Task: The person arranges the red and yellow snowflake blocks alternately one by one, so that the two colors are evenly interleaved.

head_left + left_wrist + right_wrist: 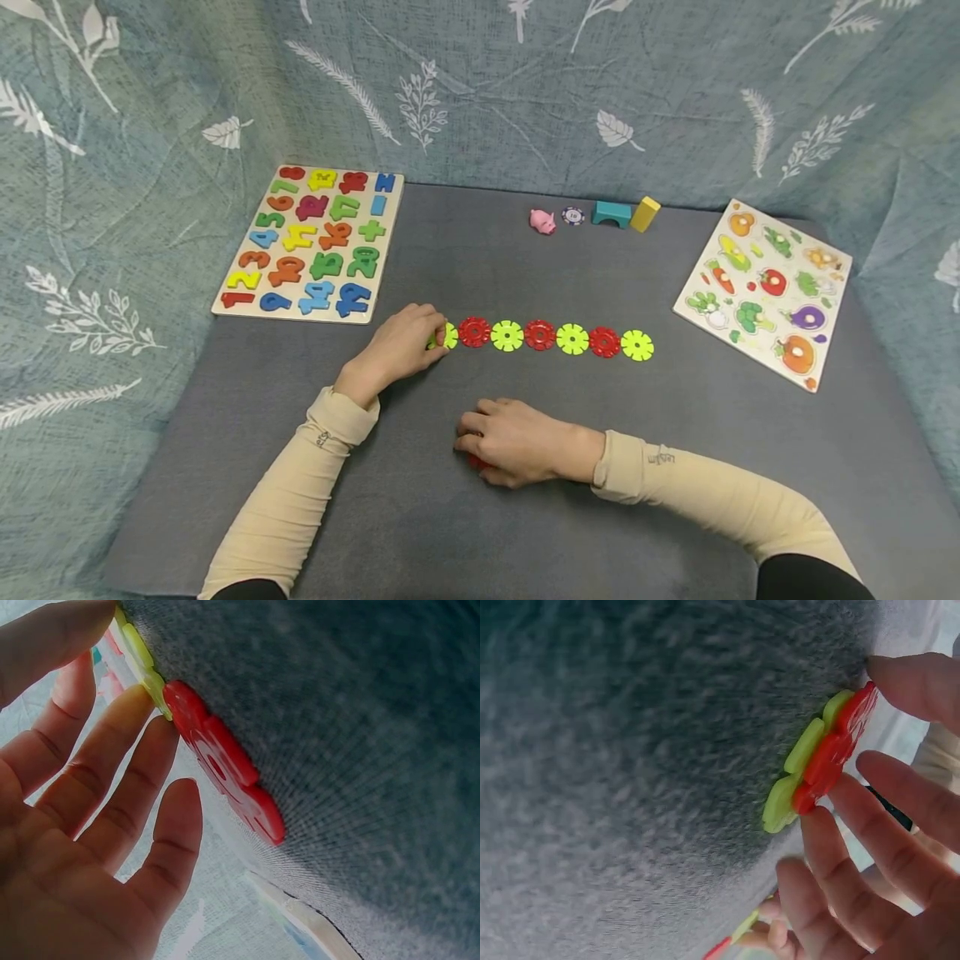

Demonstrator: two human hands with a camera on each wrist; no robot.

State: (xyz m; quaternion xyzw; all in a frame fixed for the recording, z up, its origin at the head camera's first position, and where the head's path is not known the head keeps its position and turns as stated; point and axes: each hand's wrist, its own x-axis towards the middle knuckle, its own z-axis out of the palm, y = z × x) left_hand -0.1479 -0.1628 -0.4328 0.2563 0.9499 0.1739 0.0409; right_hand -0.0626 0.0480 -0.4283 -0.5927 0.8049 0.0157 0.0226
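A row of notched plastic discs, lime (507,336) and red (539,335) in turn, runs across the table. At its left end my left hand (401,342) holds a lime disc (142,664) by its edges between thumb and fingertips. A red disc (225,765) lies beside that lime one in the left wrist view. Nearer the front, my right hand (517,442) pinches a red disc (832,754) between thumb and fingers. Another lime disc (791,772) lies flat against its underside. From above, the right hand covers most of these two.
A number puzzle board (382,287) lies at the back left, and a vegetable puzzle board (757,350) at the right. Along the back stand a pink pig figure (542,222), a poker chip (573,216), a teal arch block (611,213) and a yellow block (645,214).
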